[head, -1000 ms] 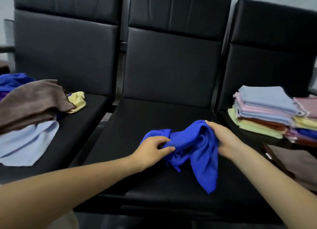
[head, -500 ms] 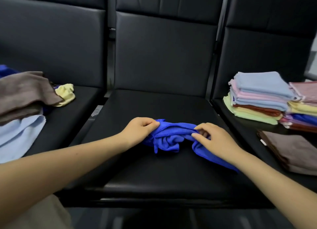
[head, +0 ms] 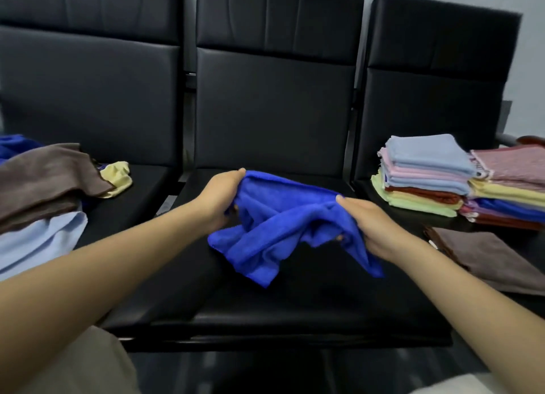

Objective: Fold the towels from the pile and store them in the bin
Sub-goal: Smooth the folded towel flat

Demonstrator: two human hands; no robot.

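left hand (head: pixel 219 197) grips blue towel (head: pixel 283 228) | right hand (head: pixel 373 227) apparently pinches it | over middle seat (head: pixel 295 305)

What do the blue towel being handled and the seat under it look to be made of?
Blue towel: soft, matte, fuzzy cloth, probably microfibre; it drapes in limp folds between the hands. Middle seat: smooth black leather or imitation leather with a faint sheen and stitched panels; which one cannot be told.
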